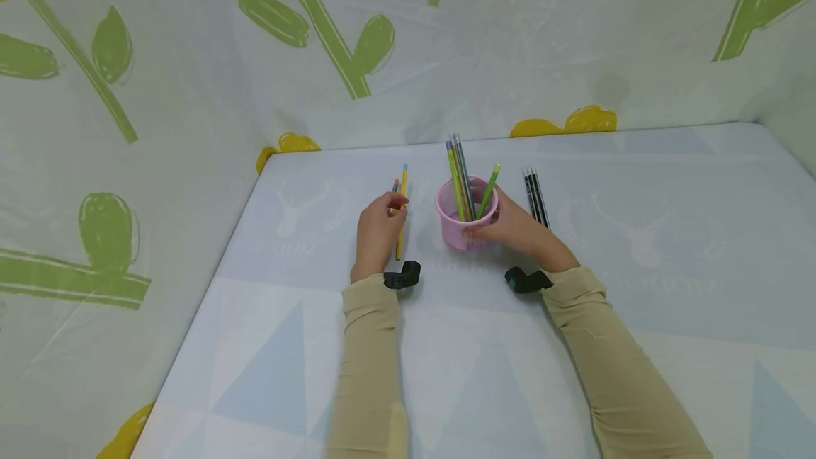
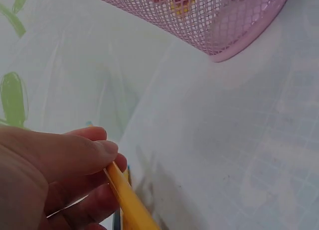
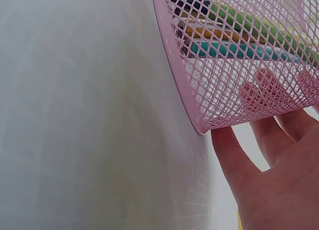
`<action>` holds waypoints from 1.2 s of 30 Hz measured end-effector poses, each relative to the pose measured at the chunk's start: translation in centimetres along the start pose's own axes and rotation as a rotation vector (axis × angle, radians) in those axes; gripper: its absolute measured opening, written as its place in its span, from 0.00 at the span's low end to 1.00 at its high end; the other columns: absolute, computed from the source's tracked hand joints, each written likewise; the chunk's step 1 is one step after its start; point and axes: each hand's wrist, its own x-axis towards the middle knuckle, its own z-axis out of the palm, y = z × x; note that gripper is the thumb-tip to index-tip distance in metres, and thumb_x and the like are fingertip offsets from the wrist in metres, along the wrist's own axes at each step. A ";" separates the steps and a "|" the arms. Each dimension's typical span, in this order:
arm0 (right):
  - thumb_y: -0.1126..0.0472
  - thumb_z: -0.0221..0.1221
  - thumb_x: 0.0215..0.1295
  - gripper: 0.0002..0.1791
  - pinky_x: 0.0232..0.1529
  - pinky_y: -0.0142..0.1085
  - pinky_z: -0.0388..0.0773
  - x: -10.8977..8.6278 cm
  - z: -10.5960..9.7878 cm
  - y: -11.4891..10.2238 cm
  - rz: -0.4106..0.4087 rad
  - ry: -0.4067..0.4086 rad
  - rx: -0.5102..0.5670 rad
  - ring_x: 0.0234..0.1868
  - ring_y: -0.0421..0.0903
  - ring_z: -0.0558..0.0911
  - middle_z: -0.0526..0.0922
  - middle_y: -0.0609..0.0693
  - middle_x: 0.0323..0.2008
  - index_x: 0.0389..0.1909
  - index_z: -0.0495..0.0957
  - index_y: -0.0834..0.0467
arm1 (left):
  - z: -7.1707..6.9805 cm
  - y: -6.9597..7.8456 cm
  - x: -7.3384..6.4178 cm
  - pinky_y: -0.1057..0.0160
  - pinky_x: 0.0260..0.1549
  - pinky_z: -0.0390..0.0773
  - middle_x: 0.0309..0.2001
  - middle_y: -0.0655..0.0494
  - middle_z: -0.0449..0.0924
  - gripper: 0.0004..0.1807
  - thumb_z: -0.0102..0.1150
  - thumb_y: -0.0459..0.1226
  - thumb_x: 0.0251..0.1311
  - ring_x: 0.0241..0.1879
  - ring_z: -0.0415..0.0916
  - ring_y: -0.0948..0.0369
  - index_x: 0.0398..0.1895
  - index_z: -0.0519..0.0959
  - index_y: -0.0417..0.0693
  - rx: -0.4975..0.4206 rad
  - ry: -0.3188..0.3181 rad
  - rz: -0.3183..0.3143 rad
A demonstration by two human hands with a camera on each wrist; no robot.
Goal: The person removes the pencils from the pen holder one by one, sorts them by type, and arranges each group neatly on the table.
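Note:
My left hand (image 1: 376, 234) pinches a yellow pencil (image 1: 399, 245) between thumb and fingers, as the left wrist view also shows at the pencil's shaft (image 2: 124, 195). Beside it are further pencils (image 1: 394, 187), partly hidden by the fingers. With fingers and thumb round its side, my right hand (image 1: 513, 227) grips a pink mesh pen holder (image 1: 454, 236). Several pencils (image 1: 460, 176) lean to the left in the holder, and a green one (image 1: 489, 190) leans right. Through the mesh in the right wrist view, teal, orange and green pencil shafts (image 3: 239, 50) show. Whether the holder's base touches the table cannot be told.
Dark pencils (image 1: 537, 197) lie side by side on the table, right of the holder. The table (image 1: 446, 388) has a pale cloth with blue triangles. Behind it and at the left hangs a curtain (image 1: 191, 55) with a green plant print. Each wrist wears a black camera (image 1: 403, 275).

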 end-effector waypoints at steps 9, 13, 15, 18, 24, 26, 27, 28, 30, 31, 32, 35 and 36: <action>0.63 0.66 0.47 0.48 0.59 0.50 0.58 0.1 -0.1 0.1 -0.011 -0.003 0.005 0.59 0.51 0.63 0.60 0.53 0.61 0.66 0.48 0.54 | 0.3 -0.3 0.1 0.64 0.35 0.69 0.36 0.60 0.74 0.10 0.55 0.38 0.56 0.35 0.68 0.61 0.41 0.78 0.54 0.115 -0.025 0.025; 0.63 0.66 0.47 0.48 0.59 0.50 0.57 0.1 -0.1 0.1 -0.006 -0.002 0.006 0.60 0.51 0.62 0.60 0.53 0.62 0.66 0.48 0.54 | 0.5 -0.1 0.1 0.63 0.36 0.68 0.37 0.58 0.74 0.12 0.55 0.37 0.56 0.36 0.68 0.60 0.43 0.79 0.55 0.171 -0.025 0.027; 0.63 0.66 0.47 0.48 0.59 0.50 0.57 0.1 0.0 0.1 -0.004 -0.003 0.007 0.60 0.51 0.62 0.60 0.53 0.62 0.66 0.47 0.54 | 0.5 0.0 0.0 0.63 0.35 0.69 0.38 0.57 0.73 0.13 0.55 0.37 0.56 0.35 0.68 0.59 0.44 0.79 0.55 0.193 -0.029 0.015; 0.62 0.66 0.47 0.48 0.59 0.50 0.58 0.0 0.0 0.0 -0.004 -0.001 0.001 0.59 0.51 0.62 0.60 0.53 0.62 0.66 0.47 0.54 | 0.5 0.2 -0.1 0.62 0.35 0.70 0.41 0.55 0.72 0.14 0.54 0.37 0.56 0.37 0.69 0.58 0.45 0.79 0.55 0.212 -0.025 0.002; 0.62 0.66 0.47 0.48 0.59 0.50 0.58 0.0 0.0 -0.1 0.004 -0.001 -0.011 0.60 0.51 0.62 0.59 0.53 0.62 0.66 0.47 0.55 | 0.5 0.6 -0.3 0.58 0.42 0.70 0.49 0.53 0.69 0.15 0.55 0.37 0.55 0.46 0.69 0.56 0.46 0.79 0.52 0.241 -0.013 -0.026; 0.61 0.66 0.47 0.49 0.59 0.50 0.59 0.0 0.0 -0.1 0.006 0.001 -0.015 0.59 0.51 0.62 0.60 0.53 0.62 0.67 0.47 0.55 | 0.5 0.6 -0.3 0.58 0.43 0.70 0.50 0.53 0.68 0.15 0.55 0.38 0.55 0.46 0.69 0.56 0.47 0.79 0.51 0.239 -0.014 -0.033; 0.61 0.67 0.47 0.49 0.59 0.50 0.59 0.0 0.0 -0.1 0.007 0.002 -0.018 0.59 0.51 0.62 0.60 0.53 0.62 0.67 0.47 0.54 | 0.5 0.6 -0.2 0.58 0.43 0.70 0.50 0.53 0.67 0.16 0.55 0.38 0.55 0.46 0.69 0.56 0.48 0.78 0.50 0.236 -0.015 -0.035; 0.61 0.67 0.47 0.48 0.58 0.50 0.59 0.0 0.0 -0.1 0.008 0.004 -0.018 0.59 0.51 0.63 0.60 0.53 0.62 0.66 0.47 0.54 | 0.5 0.6 -0.2 0.58 0.44 0.70 0.51 0.53 0.67 0.16 0.55 0.38 0.55 0.46 0.69 0.56 0.48 0.78 0.50 0.234 -0.015 -0.036; 0.61 0.67 0.47 0.48 0.59 0.50 0.59 0.0 0.0 0.0 0.006 0.006 -0.015 0.59 0.51 0.62 0.60 0.53 0.62 0.66 0.47 0.54 | 0.6 0.7 -0.2 0.58 0.44 0.70 0.51 0.52 0.67 0.17 0.55 0.39 0.55 0.46 0.69 0.56 0.49 0.78 0.49 0.227 -0.014 -0.040; 0.62 0.67 0.47 0.48 0.59 0.50 0.58 0.1 0.0 0.0 0.006 0.004 -0.012 0.60 0.51 0.62 0.60 0.53 0.62 0.66 0.47 0.54 | 0.6 0.7 -0.2 0.58 0.44 0.70 0.51 0.52 0.67 0.17 0.55 0.39 0.55 0.46 0.69 0.56 0.49 0.77 0.49 0.224 -0.014 -0.043; 0.62 0.67 0.47 0.49 0.59 0.50 0.58 0.1 0.0 0.0 0.005 0.002 -0.008 0.60 0.51 0.62 0.60 0.53 0.62 0.66 0.47 0.54 | 0.5 0.7 -0.2 0.58 0.44 0.70 0.51 0.52 0.67 0.17 0.55 0.39 0.55 0.46 0.69 0.56 0.50 0.77 0.49 0.220 -0.013 -0.047; 0.62 0.67 0.47 0.49 0.59 0.50 0.58 0.1 -0.1 0.1 0.000 -0.004 0.004 0.60 0.51 0.62 0.60 0.53 0.62 0.66 0.47 0.54 | 0.5 0.7 -0.1 0.58 0.44 0.70 0.50 0.53 0.67 0.18 0.54 0.41 0.55 0.46 0.69 0.56 0.50 0.77 0.51 0.202 0.002 -0.056; 0.62 0.67 0.47 0.49 0.59 0.50 0.58 0.1 -0.1 0.2 0.000 -0.004 0.005 0.60 0.51 0.62 0.60 0.53 0.62 0.66 0.47 0.54 | 0.5 0.7 -0.1 0.58 0.43 0.70 0.50 0.53 0.68 0.18 0.54 0.41 0.55 0.46 0.69 0.56 0.50 0.77 0.52 0.193 0.008 -0.055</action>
